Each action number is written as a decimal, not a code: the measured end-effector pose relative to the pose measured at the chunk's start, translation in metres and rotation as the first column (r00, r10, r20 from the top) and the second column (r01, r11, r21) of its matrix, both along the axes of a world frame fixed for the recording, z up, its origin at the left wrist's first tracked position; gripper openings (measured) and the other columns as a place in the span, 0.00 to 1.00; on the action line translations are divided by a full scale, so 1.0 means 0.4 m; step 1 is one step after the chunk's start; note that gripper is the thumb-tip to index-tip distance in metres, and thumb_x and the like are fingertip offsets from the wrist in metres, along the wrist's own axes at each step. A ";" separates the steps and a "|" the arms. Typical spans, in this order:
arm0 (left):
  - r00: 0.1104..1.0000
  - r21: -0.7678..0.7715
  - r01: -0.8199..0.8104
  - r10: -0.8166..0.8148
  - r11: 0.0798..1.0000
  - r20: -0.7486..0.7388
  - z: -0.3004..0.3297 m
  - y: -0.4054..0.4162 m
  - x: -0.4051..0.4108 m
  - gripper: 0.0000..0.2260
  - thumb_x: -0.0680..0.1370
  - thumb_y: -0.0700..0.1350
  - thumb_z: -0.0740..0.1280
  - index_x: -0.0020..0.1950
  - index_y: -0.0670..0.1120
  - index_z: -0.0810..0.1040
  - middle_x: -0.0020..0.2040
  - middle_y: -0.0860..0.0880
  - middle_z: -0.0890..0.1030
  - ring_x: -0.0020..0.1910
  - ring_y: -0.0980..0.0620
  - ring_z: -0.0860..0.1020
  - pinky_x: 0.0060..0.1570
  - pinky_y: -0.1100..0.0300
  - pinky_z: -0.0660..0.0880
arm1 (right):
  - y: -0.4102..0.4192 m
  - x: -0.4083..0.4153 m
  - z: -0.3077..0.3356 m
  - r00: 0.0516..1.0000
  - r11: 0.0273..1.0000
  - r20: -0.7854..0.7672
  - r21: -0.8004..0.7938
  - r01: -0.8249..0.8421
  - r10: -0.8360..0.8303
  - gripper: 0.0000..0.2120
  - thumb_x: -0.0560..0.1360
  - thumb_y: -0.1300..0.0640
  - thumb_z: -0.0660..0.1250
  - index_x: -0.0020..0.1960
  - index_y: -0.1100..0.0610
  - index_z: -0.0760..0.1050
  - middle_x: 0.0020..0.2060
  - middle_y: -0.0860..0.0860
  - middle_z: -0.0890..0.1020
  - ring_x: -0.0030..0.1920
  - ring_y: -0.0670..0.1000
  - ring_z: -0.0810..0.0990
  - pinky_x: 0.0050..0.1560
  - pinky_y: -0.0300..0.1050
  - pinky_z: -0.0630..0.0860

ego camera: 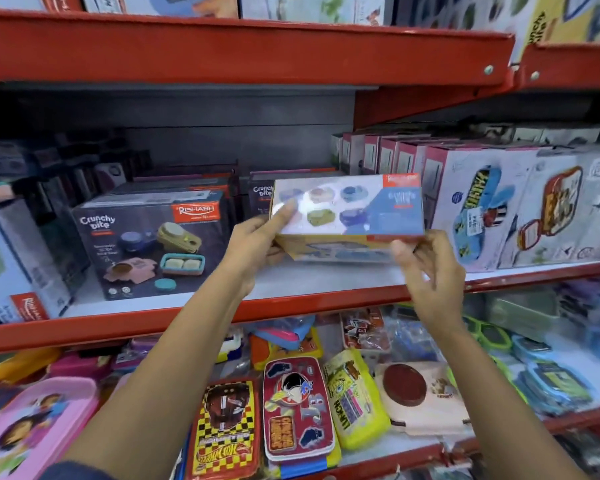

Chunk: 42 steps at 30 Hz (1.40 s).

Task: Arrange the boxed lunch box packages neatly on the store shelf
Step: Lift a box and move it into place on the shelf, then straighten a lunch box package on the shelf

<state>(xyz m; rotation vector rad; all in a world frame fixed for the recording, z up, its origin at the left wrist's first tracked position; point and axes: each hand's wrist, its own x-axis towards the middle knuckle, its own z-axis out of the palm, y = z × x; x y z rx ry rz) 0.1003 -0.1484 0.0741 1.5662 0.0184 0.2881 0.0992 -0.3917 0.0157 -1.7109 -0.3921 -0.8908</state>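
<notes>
I hold a lunch box package tilted above the middle shelf, its glossy top face showing several small coloured containers. My left hand grips its left end, thumb on top. My right hand holds its lower right corner from beneath. A dark "Crunchy bite" box stands on the shelf to the left, angled. Another dark box sits behind the held package, mostly hidden. White and pink boxes stand in a row to the right.
Bare shelf board lies under the held package, between the dark box and the white boxes. The upper red shelf overhangs close above. Loose printed lunch boxes and pouches fill the lower shelf. More boxes crowd the far left.
</notes>
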 end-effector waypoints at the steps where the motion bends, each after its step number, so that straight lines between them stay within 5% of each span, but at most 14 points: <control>1: 0.998 0.002 0.039 -0.039 0.999 0.039 -0.004 0.003 -0.006 0.13 0.72 0.53 0.73 0.49 0.44 0.82 0.47 0.48 0.85 0.42 0.53 0.83 0.45 0.59 0.80 | -0.006 0.002 0.005 0.991 0.989 -0.081 0.104 -0.102 0.111 0.19 0.73 0.33 0.62 0.49 0.49 0.73 0.43 0.49 0.82 0.46 0.49 0.81 0.54 0.56 0.77; 3: 0.982 0.050 0.105 -0.111 0.993 0.152 -0.020 0.011 -0.013 0.17 0.72 0.43 0.73 0.60 0.44 0.80 0.54 0.48 0.84 0.50 0.55 0.82 0.49 0.64 0.77 | -0.014 0.014 0.016 0.950 0.948 -0.225 0.281 -0.150 0.217 0.32 0.67 0.22 0.55 0.51 0.47 0.75 0.50 0.57 0.82 0.54 0.57 0.80 0.60 0.62 0.75; 5: 0.957 0.138 0.166 -0.193 0.976 0.218 -0.039 0.021 -0.021 0.23 0.70 0.35 0.74 0.64 0.42 0.76 0.58 0.47 0.83 0.57 0.54 0.81 0.53 0.64 0.77 | -0.017 0.019 0.026 0.922 0.945 -0.339 0.319 -0.077 0.190 0.38 0.63 0.19 0.55 0.55 0.48 0.77 0.55 0.54 0.82 0.58 0.54 0.80 0.63 0.60 0.73; 8: 0.947 0.211 0.234 -0.271 0.949 0.171 -0.062 0.036 -0.035 0.19 0.71 0.41 0.75 0.60 0.43 0.76 0.56 0.51 0.83 0.57 0.55 0.80 0.61 0.59 0.75 | -0.030 0.032 0.024 0.914 0.962 -0.390 0.274 -0.003 0.114 0.25 0.68 0.31 0.65 0.49 0.52 0.76 0.49 0.55 0.82 0.52 0.56 0.81 0.58 0.58 0.75; 11: 0.976 0.267 0.155 -0.189 0.951 0.107 -0.072 0.030 -0.047 0.22 0.71 0.56 0.73 0.57 0.45 0.73 0.52 0.48 0.84 0.53 0.55 0.81 0.55 0.62 0.75 | -0.035 0.042 0.029 0.907 0.961 -0.354 0.227 -0.155 0.230 0.16 0.73 0.48 0.71 0.57 0.51 0.75 0.53 0.50 0.82 0.55 0.49 0.81 0.54 0.44 0.79; 13: 0.986 0.246 0.071 -0.105 0.967 0.128 -0.083 0.022 -0.044 0.19 0.74 0.49 0.72 0.61 0.45 0.71 0.56 0.44 0.82 0.52 0.57 0.81 0.48 0.67 0.77 | -0.029 0.056 0.041 0.890 0.951 -0.336 0.153 -0.270 0.307 0.19 0.74 0.58 0.71 0.63 0.52 0.72 0.56 0.46 0.81 0.54 0.40 0.81 0.50 0.34 0.78; 16: 0.982 0.263 -0.038 -0.013 0.964 0.188 -0.097 0.020 -0.030 0.18 0.76 0.43 0.70 0.63 0.49 0.69 0.59 0.47 0.81 0.52 0.62 0.80 0.49 0.68 0.77 | -0.015 0.104 0.041 0.885 0.954 -0.371 0.007 -0.301 0.282 0.27 0.72 0.61 0.74 0.67 0.52 0.69 0.61 0.47 0.80 0.59 0.42 0.79 0.57 0.39 0.76; 21: 0.977 0.382 -0.188 0.133 0.905 0.167 -0.111 0.033 -0.003 0.21 0.75 0.42 0.71 0.64 0.50 0.66 0.58 0.49 0.80 0.57 0.51 0.79 0.61 0.49 0.76 | 0.044 0.148 0.034 0.903 0.957 -0.397 -0.158 -0.244 0.164 0.29 0.71 0.64 0.74 0.68 0.59 0.67 0.59 0.49 0.78 0.61 0.50 0.77 0.59 0.42 0.73; 28: 0.946 0.501 -0.323 0.288 0.803 0.148 -0.129 0.014 0.006 0.24 0.77 0.39 0.67 0.71 0.43 0.62 0.64 0.42 0.78 0.63 0.43 0.76 0.56 0.57 0.70 | 0.101 0.158 0.000 0.926 0.923 -0.374 -0.370 -0.108 -0.042 0.33 0.70 0.55 0.75 0.69 0.56 0.64 0.65 0.56 0.77 0.64 0.58 0.77 0.61 0.57 0.77; 33: 0.933 0.493 -0.359 0.320 0.793 0.164 -0.139 0.012 0.002 0.32 0.76 0.43 0.69 0.75 0.43 0.58 0.66 0.43 0.77 0.63 0.43 0.76 0.58 0.55 0.72 | 0.111 0.135 0.008 0.947 0.924 -0.318 -0.374 -0.085 -0.042 0.43 0.70 0.47 0.75 0.76 0.54 0.55 0.73 0.50 0.68 0.71 0.52 0.69 0.65 0.49 0.71; 37: 0.903 0.519 -0.430 0.350 0.738 0.250 -0.144 0.001 -0.013 0.29 0.75 0.44 0.69 0.73 0.44 0.60 0.63 0.42 0.78 0.59 0.42 0.78 0.55 0.53 0.75 | 0.105 0.132 0.010 0.917 0.944 -0.391 -0.267 -0.193 0.077 0.32 0.75 0.42 0.66 0.73 0.53 0.62 0.69 0.48 0.74 0.68 0.50 0.72 0.67 0.49 0.71; 42: 0.867 0.568 -0.499 0.383 0.655 0.319 -0.166 -0.015 -0.062 0.29 0.76 0.43 0.67 0.75 0.43 0.60 0.54 0.43 0.83 0.47 0.44 0.81 0.46 0.51 0.77 | 0.091 0.096 -0.012 0.941 0.963 -0.333 -0.231 -0.136 0.053 0.23 0.79 0.43 0.58 0.69 0.56 0.68 0.64 0.51 0.78 0.64 0.49 0.75 0.63 0.49 0.73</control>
